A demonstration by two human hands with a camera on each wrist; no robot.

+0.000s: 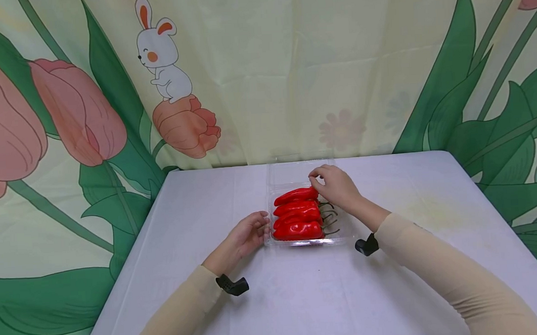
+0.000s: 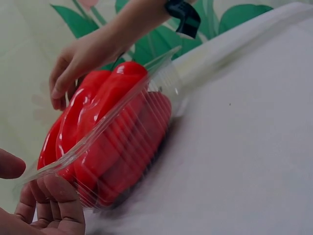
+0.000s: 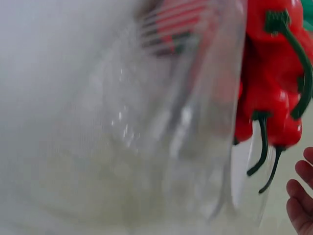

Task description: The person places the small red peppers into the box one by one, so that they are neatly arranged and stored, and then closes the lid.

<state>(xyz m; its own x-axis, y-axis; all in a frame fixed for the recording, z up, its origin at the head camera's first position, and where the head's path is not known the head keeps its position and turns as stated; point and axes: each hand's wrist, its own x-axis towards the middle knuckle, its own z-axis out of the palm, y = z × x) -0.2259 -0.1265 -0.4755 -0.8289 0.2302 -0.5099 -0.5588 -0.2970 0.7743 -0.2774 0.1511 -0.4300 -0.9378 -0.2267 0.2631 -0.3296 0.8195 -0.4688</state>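
Note:
Several glossy red peppers (image 1: 298, 230) with green stems lie side by side in a clear plastic container (image 1: 331, 241), stems pointing right. At the container's left side, my left hand (image 1: 244, 234) holds the rim, its curled fingers (image 2: 61, 196) under the lip and its thumb above. My right hand (image 1: 335, 184) hovers over the far end, fingertips close by the stem end of the farthest red pepper (image 1: 293, 195). Seen from the right wrist, the loosely bent fingers (image 3: 299, 196) stand apart from the peppers and hold nothing.
The container's clear lid (image 1: 291, 171) stands open at the back, near the table's far edge. A white cloth covers the table (image 1: 293, 297). Behind it hangs a curtain (image 1: 264, 87) printed with tulips and a rabbit. A black wrist camera (image 1: 232, 285) sits on the left wrist.

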